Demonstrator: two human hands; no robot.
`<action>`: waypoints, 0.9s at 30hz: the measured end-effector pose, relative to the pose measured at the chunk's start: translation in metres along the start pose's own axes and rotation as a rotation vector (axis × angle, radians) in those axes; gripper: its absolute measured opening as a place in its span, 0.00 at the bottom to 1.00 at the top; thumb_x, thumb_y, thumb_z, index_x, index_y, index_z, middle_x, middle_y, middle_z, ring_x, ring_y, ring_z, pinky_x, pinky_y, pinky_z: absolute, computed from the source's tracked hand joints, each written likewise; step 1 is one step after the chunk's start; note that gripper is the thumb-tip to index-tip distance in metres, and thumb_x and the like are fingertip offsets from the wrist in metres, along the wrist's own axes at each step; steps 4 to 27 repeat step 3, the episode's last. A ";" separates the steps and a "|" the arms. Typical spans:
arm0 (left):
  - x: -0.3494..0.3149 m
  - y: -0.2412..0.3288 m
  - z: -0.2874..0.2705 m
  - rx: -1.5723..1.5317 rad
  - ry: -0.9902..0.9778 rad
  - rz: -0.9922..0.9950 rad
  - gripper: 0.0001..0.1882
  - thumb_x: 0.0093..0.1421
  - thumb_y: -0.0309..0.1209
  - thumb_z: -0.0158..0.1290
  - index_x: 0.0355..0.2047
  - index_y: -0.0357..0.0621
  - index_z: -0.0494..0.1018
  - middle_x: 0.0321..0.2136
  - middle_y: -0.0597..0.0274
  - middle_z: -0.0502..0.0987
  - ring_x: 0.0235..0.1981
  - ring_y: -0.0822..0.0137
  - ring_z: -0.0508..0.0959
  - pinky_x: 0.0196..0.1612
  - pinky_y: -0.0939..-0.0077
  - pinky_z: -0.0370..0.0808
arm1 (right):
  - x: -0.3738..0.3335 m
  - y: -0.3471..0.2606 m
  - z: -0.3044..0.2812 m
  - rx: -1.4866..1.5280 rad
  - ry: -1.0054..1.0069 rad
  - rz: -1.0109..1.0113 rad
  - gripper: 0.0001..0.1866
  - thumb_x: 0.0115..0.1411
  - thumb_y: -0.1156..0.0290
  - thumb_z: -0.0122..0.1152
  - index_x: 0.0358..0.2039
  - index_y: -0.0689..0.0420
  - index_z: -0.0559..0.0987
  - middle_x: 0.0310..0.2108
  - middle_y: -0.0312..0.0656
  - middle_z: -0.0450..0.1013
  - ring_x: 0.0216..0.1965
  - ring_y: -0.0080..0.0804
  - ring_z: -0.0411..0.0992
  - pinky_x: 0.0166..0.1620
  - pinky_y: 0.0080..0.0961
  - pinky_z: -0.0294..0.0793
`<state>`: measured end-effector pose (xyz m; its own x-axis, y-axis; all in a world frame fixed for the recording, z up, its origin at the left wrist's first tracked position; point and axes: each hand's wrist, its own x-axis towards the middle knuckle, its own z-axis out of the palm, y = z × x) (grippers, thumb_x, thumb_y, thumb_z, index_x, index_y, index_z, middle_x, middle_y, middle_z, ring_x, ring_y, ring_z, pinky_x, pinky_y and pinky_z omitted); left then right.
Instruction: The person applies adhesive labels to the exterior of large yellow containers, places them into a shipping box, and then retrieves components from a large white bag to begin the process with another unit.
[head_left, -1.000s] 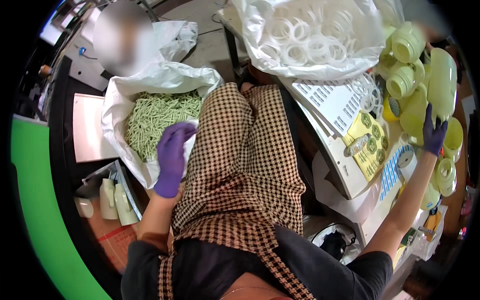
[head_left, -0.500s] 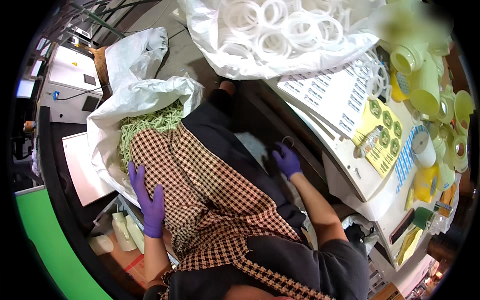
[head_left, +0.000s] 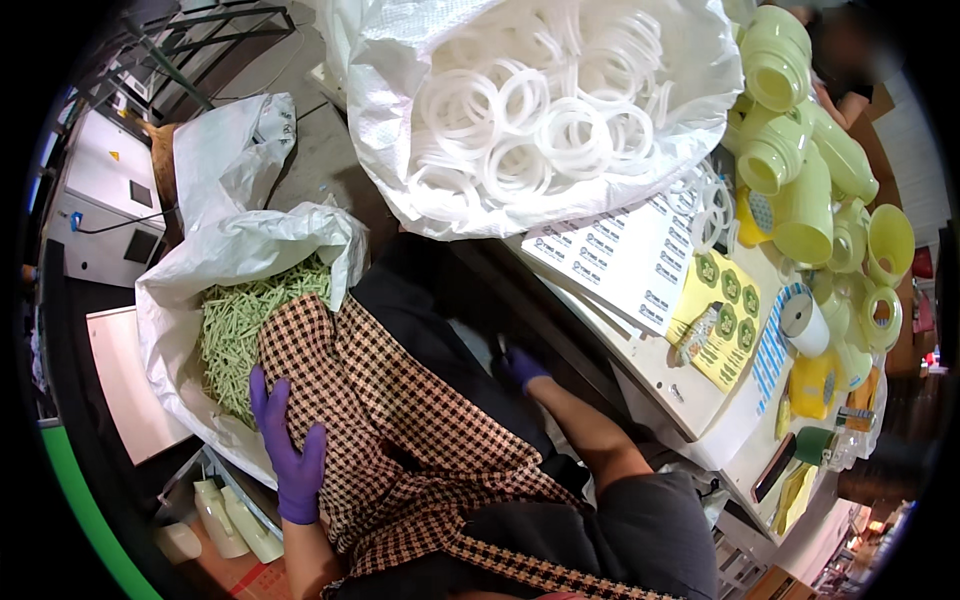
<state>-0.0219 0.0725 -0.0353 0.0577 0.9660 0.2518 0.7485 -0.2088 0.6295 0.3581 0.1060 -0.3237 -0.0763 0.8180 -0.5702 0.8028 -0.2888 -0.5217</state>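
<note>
My left hand (head_left: 292,450), in a purple glove, lies open along my checked apron (head_left: 390,400) with its thumb spread from the fingers. Just beyond its fingertips, a white woven sack (head_left: 165,330) holds a heap of thin pale green sticks (head_left: 235,335). Down in the dark gap beside the table is my right hand (head_left: 522,368), gloved in purple too. Its fingers look bunched, and a small pale sliver shows at their tips; shadow hides what it is. Ahead, a large white sack (head_left: 380,150) stands full of translucent white rings (head_left: 575,135).
On the table (head_left: 715,440) to the right lie label sheets (head_left: 610,260), a yellow sticker sheet (head_left: 722,320) and a phone (head_left: 775,468). Pale green plastic containers (head_left: 803,215) crowd its far side. Lower left, pale bottles (head_left: 218,520) stand in a box. Another person's arm (head_left: 845,105) shows at far right.
My right hand has moved from beside a pale ring deeper into the dark gap, nearer my legs. My left hand stays on the apron. The view has shifted, so the sacks appear lower.
</note>
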 end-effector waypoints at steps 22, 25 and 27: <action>0.006 0.000 0.004 -0.055 -0.013 0.007 0.35 0.65 0.42 0.54 0.70 0.44 0.61 0.73 0.40 0.51 0.74 0.44 0.51 0.74 0.51 0.46 | -0.055 -0.043 -0.047 -0.045 0.156 -0.180 0.20 0.63 0.49 0.63 0.44 0.51 0.77 0.52 0.51 0.74 0.52 0.42 0.76 0.52 0.40 0.75; 0.006 0.000 0.004 -0.055 -0.013 0.007 0.35 0.65 0.42 0.54 0.70 0.44 0.61 0.73 0.40 0.51 0.74 0.44 0.51 0.74 0.51 0.46 | -0.055 -0.043 -0.047 -0.045 0.156 -0.180 0.20 0.63 0.49 0.63 0.44 0.51 0.77 0.52 0.51 0.74 0.52 0.42 0.76 0.52 0.40 0.75; 0.006 0.000 0.004 -0.055 -0.013 0.007 0.35 0.65 0.42 0.54 0.70 0.44 0.61 0.73 0.40 0.51 0.74 0.44 0.51 0.74 0.51 0.46 | -0.055 -0.043 -0.047 -0.045 0.156 -0.180 0.20 0.63 0.49 0.63 0.44 0.51 0.77 0.52 0.51 0.74 0.52 0.42 0.76 0.52 0.40 0.75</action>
